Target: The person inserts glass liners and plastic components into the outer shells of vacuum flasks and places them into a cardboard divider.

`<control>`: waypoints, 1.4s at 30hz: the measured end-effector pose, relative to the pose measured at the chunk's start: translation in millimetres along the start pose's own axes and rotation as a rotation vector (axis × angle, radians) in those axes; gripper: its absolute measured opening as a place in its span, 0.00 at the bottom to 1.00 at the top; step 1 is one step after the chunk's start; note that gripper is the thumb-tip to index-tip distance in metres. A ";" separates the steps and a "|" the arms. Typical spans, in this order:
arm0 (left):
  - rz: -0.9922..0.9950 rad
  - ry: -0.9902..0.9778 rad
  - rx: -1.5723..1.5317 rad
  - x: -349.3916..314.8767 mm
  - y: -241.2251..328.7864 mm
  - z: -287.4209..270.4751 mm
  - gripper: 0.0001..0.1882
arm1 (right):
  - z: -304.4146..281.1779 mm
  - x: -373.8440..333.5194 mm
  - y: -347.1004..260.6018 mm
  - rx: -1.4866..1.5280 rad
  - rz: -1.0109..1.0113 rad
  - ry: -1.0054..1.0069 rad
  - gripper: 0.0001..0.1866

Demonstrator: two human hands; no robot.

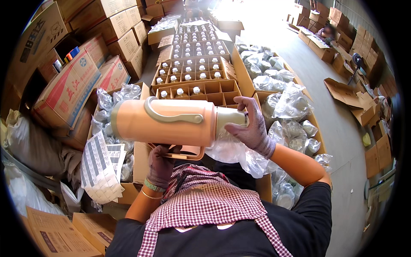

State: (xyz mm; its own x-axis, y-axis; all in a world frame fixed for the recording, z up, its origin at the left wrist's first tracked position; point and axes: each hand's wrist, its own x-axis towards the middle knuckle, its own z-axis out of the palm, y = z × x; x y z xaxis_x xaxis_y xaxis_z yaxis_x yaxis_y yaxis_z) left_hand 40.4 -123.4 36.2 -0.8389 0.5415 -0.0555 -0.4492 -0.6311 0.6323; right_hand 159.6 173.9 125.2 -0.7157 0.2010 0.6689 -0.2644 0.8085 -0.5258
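A large peach-orange thermos jug [180, 122] lies on its side across the front of me, its top toward the right. It has a beige carrying strap along its body and a handle on its near side. My gloved left hand [160, 167] is closed around that handle from below. At the jug's top end, my gloved right hand [257, 132] curls its thumb and fingers around the silver-grey lid [229, 117]. Below the lid hangs a crumpled clear plastic bag [233, 150].
Divided cartons [218, 97] of bottles with white tops run ahead. On the right, a long carton [317, 132] holds bagged items. Left are another carton of bagged items, printed label sheets [97, 167] and stacked boxes [70, 92]. A person [329, 32] is at far right.
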 end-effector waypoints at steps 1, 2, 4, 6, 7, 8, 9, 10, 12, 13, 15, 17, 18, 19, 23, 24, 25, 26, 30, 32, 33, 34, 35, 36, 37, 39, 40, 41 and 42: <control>-0.015 -0.034 0.004 1.5 0.8 -3.5 0.13 | 3.9 -12.3 16.0 0.268 0.114 -0.013 0.54; -0.023 -0.006 -0.021 1.6 2.9 -1.7 0.14 | -0.7 -13.6 10.8 0.288 0.028 -0.019 0.56; -0.033 0.055 -0.073 1.6 8.6 4.7 0.16 | -16.3 -10.3 -6.7 0.332 -0.150 -0.037 0.60; -0.054 -0.117 -0.141 6.4 9.3 -12.8 0.15 | -32.7 -0.9 -11.0 0.194 -0.221 -0.193 0.68; -0.056 -0.142 -0.158 5.5 10.1 -8.7 0.15 | -38.8 6.8 -17.3 0.111 -0.182 -0.257 0.68; -0.063 -0.168 -0.170 4.0 10.6 -5.9 0.15 | -41.4 10.2 -21.0 0.029 -0.139 -0.315 0.69; -0.063 -0.166 -0.215 2.9 8.4 -6.2 0.13 | -38.0 12.0 -22.9 0.084 -0.065 -0.302 0.71; -0.062 -0.164 -0.260 1.8 5.6 -7.1 0.12 | -36.1 10.2 -22.3 0.166 0.027 -0.359 0.72; -0.052 -0.132 -0.245 1.5 1.6 -4.0 0.12 | -35.1 5.4 -16.0 0.310 0.212 -0.465 0.73; -0.038 -0.094 -0.179 -2.0 2.8 -2.1 0.12 | -29.5 -4.1 -8.6 0.259 0.148 -0.464 0.74; -0.018 -0.052 -0.092 -1.6 5.8 -3.0 0.14 | -25.0 -16.6 -9.7 0.286 0.085 -0.438 0.70; -0.024 -0.031 -0.045 -2.5 9.5 -5.6 0.15 | -22.0 -20.0 -10.9 0.123 -0.083 -0.335 0.63; 0.000 -0.007 0.028 -4.0 9.7 -3.7 0.16 | -19.5 -20.2 -10.9 0.001 -0.195 -0.272 0.59; 0.023 0.016 0.101 -4.3 10.3 -0.1 0.16 | -17.8 -20.0 -10.5 -0.122 -0.306 -0.206 0.56; 0.053 -0.030 0.108 -8.2 14.6 8.3 0.18 | -22.1 -13.1 8.2 -0.356 -0.708 -0.068 0.45; 0.066 -0.051 0.109 -6.9 14.7 8.8 0.18 | -22.0 -12.6 10.6 -0.361 -0.714 -0.061 0.45; 0.073 -0.056 0.110 -5.4 15.4 10.2 0.18 | -22.7 -11.9 11.6 -0.366 -0.721 -0.053 0.45; 0.084 -0.055 0.110 -5.5 17.0 11.0 0.19 | -24.6 -8.3 4.6 -0.242 -0.562 -0.125 0.46; 0.011 0.063 -0.003 -10.1 20.7 22.7 0.18 | -21.9 0.6 -20.6 0.501 0.497 -0.401 0.39; 0.186 -0.005 0.062 -5.4 14.8 8.3 0.16 | -14.4 -16.9 -12.1 1.274 0.987 -0.453 0.44; 0.265 -0.053 0.090 3.2 11.0 1.3 0.15 | -3.7 -34.0 8.7 1.312 0.998 -0.503 0.47; 0.248 -0.113 0.075 11.0 14.2 -7.2 0.15 | 14.4 -55.2 40.5 1.358 1.010 -0.559 0.51; 0.239 -0.161 0.060 16.3 23.3 -20.6 0.14 | 19.2 -58.2 48.1 1.276 0.896 -0.631 0.55; 0.229 -0.203 0.039 16.4 31.7 -29.0 0.14 | 21.8 -57.5 47.4 1.188 0.784 -0.691 0.58; 0.320 -0.184 0.290 19.2 37.5 -34.7 0.14 | 16.5 -55.2 46.8 0.967 0.547 -0.733 0.63; 0.247 -0.028 0.140 10.8 41.6 -2.0 0.12 | 0.0 -42.9 18.9 0.549 0.175 -0.525 0.71; 0.208 0.046 0.069 6.7 43.6 10.0 0.11 | -6.0 -35.8 9.7 0.326 -0.032 -0.375 0.76; 0.180 -0.030 0.027 9.0 44.7 4.0 0.12 | -6.5 -27.9 10.3 0.144 -0.220 -0.232 0.81; 0.166 -0.067 0.038 10.9 43.9 -4.6 0.12 | -7.4 -21.0 15.0 -0.044 -0.392 -0.076 0.81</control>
State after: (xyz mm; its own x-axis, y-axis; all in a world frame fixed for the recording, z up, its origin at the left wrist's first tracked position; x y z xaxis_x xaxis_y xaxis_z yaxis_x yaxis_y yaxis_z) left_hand 10.1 -147.8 59.9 -0.8776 0.4683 0.1027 -0.2933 -0.6940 0.6576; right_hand 175.4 185.9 107.1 -0.6123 -0.1680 0.7725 -0.5006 0.8387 -0.2143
